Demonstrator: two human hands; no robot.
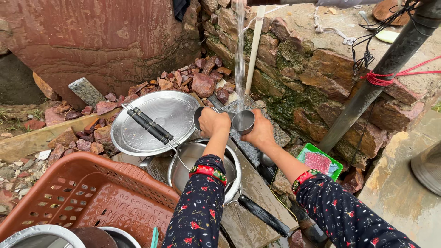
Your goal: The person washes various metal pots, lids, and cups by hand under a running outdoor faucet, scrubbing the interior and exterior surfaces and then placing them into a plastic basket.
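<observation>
My right hand (pixel 260 131) holds a steel cup (pixel 243 121) under a stream of water (pixel 240 50) that falls from a pipe above. The water lands in and around that cup. My left hand (pixel 212 123) grips a second steel cup (pixel 200 115), held just left of the stream. Below my left forearm stands a steel pot (pixel 186 161) with a black handle (pixel 265 215). Both arms wear dark flowered sleeves and red bangles.
A large steel plate (pixel 156 120) with black-handled tongs (pixel 149 125) leans on red rocks at left. A brown plastic basket (pixel 92 195) holding steel dishes fills the lower left. A green tray (pixel 321 161) with a pink scrubber sits right, beside a slanted grey pipe (pixel 381 76) and stone wall.
</observation>
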